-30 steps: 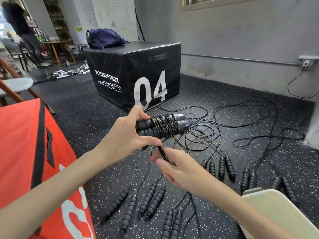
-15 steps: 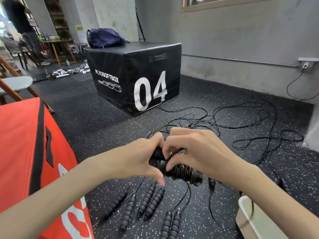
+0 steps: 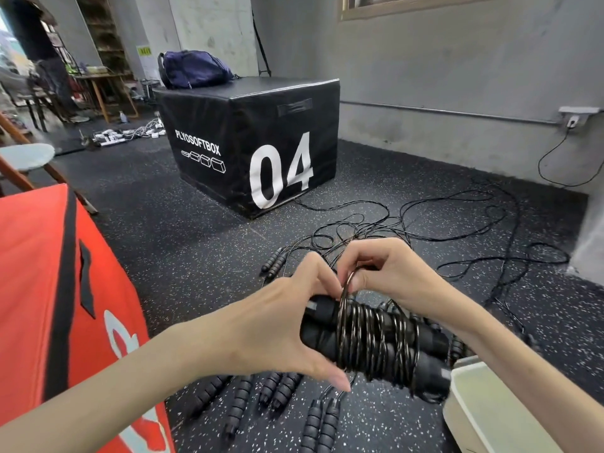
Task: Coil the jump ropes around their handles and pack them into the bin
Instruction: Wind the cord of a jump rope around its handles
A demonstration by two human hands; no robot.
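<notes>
Bin cut off at corner

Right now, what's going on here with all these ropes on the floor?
A person is coiling a jump rope. The left hand grips the paired handles, already wound with cord, while the right hand pinches the last loop above them. Other ropes lie uncoiled on the floor, and the corner of a white bin sits just right of the bundle.

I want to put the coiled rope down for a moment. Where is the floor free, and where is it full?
Free: the speckled floor between the orange box and the black box. Crowded: loose cords on the right toward the wall, and rows of rope handles below the hands. The white bin stands at bottom right.
</notes>
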